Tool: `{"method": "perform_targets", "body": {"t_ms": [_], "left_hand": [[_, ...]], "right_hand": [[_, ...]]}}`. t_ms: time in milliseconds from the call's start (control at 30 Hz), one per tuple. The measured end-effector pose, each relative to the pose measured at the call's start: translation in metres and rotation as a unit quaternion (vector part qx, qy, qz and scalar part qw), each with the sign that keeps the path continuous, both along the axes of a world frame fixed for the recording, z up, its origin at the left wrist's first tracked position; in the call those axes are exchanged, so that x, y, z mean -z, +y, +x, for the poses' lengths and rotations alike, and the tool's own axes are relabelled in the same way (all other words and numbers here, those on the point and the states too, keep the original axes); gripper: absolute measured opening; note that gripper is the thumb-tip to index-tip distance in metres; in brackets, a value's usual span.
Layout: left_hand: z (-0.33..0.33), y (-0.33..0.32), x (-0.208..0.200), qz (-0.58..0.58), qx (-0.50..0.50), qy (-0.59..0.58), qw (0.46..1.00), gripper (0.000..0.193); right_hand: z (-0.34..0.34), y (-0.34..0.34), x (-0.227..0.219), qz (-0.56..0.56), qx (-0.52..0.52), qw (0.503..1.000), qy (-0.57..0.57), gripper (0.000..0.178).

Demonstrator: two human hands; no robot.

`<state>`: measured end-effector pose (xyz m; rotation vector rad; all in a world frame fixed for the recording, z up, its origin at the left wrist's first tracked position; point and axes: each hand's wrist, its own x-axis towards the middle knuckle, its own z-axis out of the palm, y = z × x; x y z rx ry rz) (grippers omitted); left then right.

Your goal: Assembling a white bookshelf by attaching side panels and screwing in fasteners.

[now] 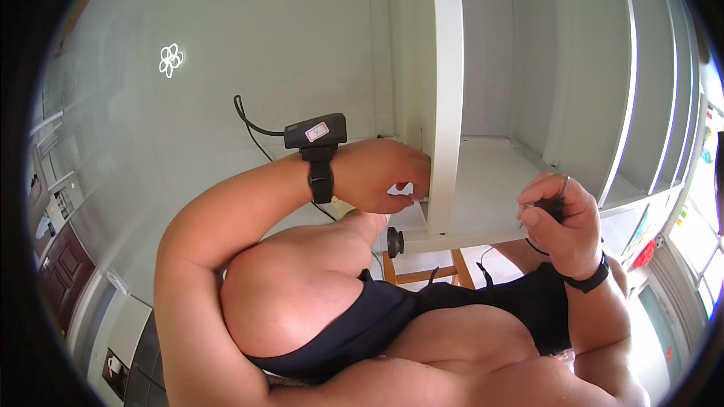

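My left hand (381,175) is at the near edge of a white upright shelf panel (447,90), its fingers curled and thumb drawn in. What those fingers hold, if anything, is hidden. To the right, in front of a white compartment floor (490,181), my right hand (564,222) is closed in a pinch. Something small and pale shows at its fingertips, and a dark patch lies within the curled fingers; I cannot make out either one. Just below my left hand, a black round knob-like piece (395,242) sits at the white unit's lower edge.
More white upright dividers (632,68) stand to the right. A wide pale wall (286,45) fills the left. On my left wrist is a black boxy device (317,130) with a looping cable; a black band (588,276) circles my right wrist. A wooden frame (430,275) stands below the unit.
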<state>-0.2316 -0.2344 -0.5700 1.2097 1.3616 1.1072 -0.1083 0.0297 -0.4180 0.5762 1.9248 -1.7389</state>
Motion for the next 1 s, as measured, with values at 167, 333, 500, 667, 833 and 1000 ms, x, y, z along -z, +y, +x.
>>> {"method": "perform_targets", "body": {"t_ms": [167, 333, 500, 667, 833, 1000], "left_hand": [[0.000, 0.000, -0.006, -0.007, -0.006, -0.040, 0.999, 0.017], [0.009, -0.003, 0.010, 0.013, -0.056, -0.082, 0.995, 0.015], [0.010, -0.003, 0.010, -0.039, -0.050, -0.146, 0.987, 0.014], [0.016, -0.002, 0.011, -0.045, -0.082, -0.144, 0.985, 0.013], [0.016, -0.003, 0.013, -0.012, -0.085, -0.136, 0.987, 0.013], [0.018, 0.004, 0.003, -0.045, -0.066, -0.122, 0.989, 0.012]], "right_hand": [[0.005, -0.001, -0.001, 0.024, -0.020, 0.999, 0.006, 0.010], [0.010, -0.004, -0.002, 0.035, -0.021, 0.999, 0.002, 0.010], [0.015, -0.006, -0.004, 0.028, -0.011, 1.000, 0.004, 0.010], [0.028, -0.010, -0.006, 0.026, -0.001, 1.000, 0.011, 0.010], [0.044, -0.009, -0.011, 0.105, -0.049, 0.993, 0.034, 0.010], [0.088, -0.020, -0.003, 0.073, 0.043, 0.996, -0.009, 0.014]]}}
